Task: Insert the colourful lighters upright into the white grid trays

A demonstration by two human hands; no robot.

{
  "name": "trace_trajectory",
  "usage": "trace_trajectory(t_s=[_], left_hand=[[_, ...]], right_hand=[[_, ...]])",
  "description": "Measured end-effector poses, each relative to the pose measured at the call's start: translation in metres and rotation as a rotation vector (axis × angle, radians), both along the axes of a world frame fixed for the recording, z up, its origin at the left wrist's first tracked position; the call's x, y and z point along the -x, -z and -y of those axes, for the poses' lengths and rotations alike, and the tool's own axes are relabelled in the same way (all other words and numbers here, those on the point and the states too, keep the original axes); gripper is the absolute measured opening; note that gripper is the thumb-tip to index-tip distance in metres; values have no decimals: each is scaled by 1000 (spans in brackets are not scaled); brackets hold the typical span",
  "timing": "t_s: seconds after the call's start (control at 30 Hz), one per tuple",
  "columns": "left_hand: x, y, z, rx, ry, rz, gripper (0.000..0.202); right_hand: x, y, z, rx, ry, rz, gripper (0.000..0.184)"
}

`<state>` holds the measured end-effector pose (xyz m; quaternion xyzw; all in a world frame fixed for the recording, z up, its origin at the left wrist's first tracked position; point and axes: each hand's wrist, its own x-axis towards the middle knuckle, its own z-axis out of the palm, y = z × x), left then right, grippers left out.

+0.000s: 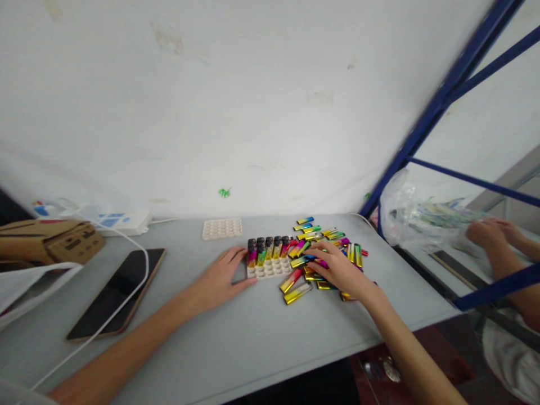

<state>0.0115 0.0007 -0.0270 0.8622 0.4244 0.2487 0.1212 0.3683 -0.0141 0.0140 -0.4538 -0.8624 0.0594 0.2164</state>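
Note:
A white tray (pixel 270 271) with rows of round holes stands on the grey table. In its back rows several shiny coloured lighters (pixel 264 254) stand upright with black tops up, while the front holes show bare. My left hand (pixel 223 277) grips the tray's left end, thumb at the front corner and fingers toward the back. To the right lies a loose heap of metallic lighters (pixel 297 293) in yellow, red, blue, green and purple. My right hand (pixel 335 267) reaches over this heap, its fingers curled on a lighter; the fingertips are partly hidden among the others.
A second white tray (pixel 222 229) lies near the wall. On the left are a phone (pixel 120 295) with a white cable across it, a cardboard box (pixel 50 242) and a white power strip (pixel 122 220). Beyond a blue metal frame (pixel 426 121) are a plastic bag (pixel 415 211) and another person's hands (pixel 491 232).

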Motion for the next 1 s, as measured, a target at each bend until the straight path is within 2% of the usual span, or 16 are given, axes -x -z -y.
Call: trace_trajectory(t_s=[0.17,0.23,0.3,0.4,0.5,0.67,0.77,0.9,1.0], left_hand=[[2,-2,0,4,7,1,65],[2,-2,0,3,5,4,65],[2,-2,0,-2,4,7,65],[2,-2,1,-13,2,2,65],[1,-1,0,-12,3,-6,66],[3,4,-2,-16,0,7,67],[3,5,-2,-18,0,10,67],[3,2,-1,-20,5,-2,66],[2,0,0,-2,0,-29,66]], right_hand=[[8,-12,-26,88,-81,112,19],[8,-16,-31,116,-101,115,15],[8,-19,-32,126,-92,71,19],[6,-22,-30,122,20,-99,32],[9,-20,-31,148,142,-400,39],[39,-25,-43,258,184,-925,49],[60,-33,-49,356,138,-1146,52],[77,-40,-47,452,3,-1206,48],[81,-36,-41,471,-27,-1235,48]])
